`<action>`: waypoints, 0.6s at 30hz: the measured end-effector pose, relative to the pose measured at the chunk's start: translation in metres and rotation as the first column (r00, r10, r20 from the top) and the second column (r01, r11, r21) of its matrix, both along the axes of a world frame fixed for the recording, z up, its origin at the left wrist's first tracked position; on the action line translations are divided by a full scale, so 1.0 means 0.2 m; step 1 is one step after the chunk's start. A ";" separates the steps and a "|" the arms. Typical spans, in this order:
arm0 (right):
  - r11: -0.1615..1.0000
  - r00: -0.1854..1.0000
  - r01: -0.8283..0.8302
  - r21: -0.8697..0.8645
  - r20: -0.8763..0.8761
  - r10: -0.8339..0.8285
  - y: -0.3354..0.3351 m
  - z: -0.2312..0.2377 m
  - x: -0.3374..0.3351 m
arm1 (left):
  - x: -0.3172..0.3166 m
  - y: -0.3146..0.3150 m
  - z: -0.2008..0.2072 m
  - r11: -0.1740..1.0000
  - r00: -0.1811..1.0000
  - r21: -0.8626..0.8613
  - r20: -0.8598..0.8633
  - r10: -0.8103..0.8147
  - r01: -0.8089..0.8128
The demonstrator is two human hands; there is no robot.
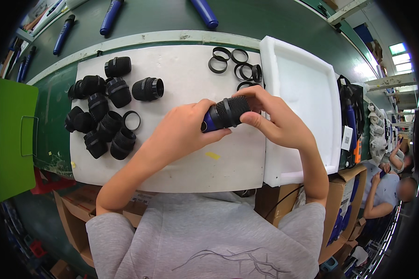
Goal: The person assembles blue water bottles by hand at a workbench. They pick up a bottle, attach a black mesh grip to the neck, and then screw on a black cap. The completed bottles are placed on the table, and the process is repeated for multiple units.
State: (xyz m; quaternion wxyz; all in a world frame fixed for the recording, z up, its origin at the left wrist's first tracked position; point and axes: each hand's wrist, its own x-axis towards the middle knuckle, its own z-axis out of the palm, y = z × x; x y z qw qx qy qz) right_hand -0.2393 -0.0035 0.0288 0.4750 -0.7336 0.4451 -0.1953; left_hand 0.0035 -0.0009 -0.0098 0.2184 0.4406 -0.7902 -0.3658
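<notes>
A microphone (226, 113) with a blue body and a black mesh head lies between my hands above the white board. My left hand (187, 122) is wrapped round its blue body, hiding most of it. The fingers and thumb of my right hand (274, 118) grip the black head from the other side. To the left lie several loose black microphone heads (118, 91) in a cluster, with one black ring (131, 121) beside them. Several more black rings (217, 64) sit at the far right of the board, just beyond my right hand.
A white foam tray (270, 111) stands against the board's right side. Blue microphone bodies (111, 17) lie on the green bench beyond a pale rail. A green panel (9, 139) stands at far left. Cardboard boxes (72, 209) are below. Other people (381, 186) sit at far right.
</notes>
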 end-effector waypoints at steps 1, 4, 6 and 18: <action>0.998 0.999 -0.024 -0.065 0.030 0.026 0.00 0.00 -0.01 | 0.00 0.00 0.01 1.000 1.000 0.028 -0.018 -0.009 0.010; 0.987 0.993 -0.069 -0.144 0.087 0.083 -0.02 0.00 -0.04 | 0.01 -0.03 0.01 0.992 0.997 0.112 -0.063 -0.053 0.060; 0.986 0.988 -0.085 -0.140 0.115 0.102 -0.02 -0.01 -0.05 | 0.01 -0.02 0.02 0.992 0.996 0.106 -0.061 -0.065 0.072; 0.994 0.991 -0.059 -0.092 0.118 0.070 0.00 -0.07 -0.02 | -0.01 -0.01 0.00 0.998 0.997 0.030 -0.047 -0.059 0.060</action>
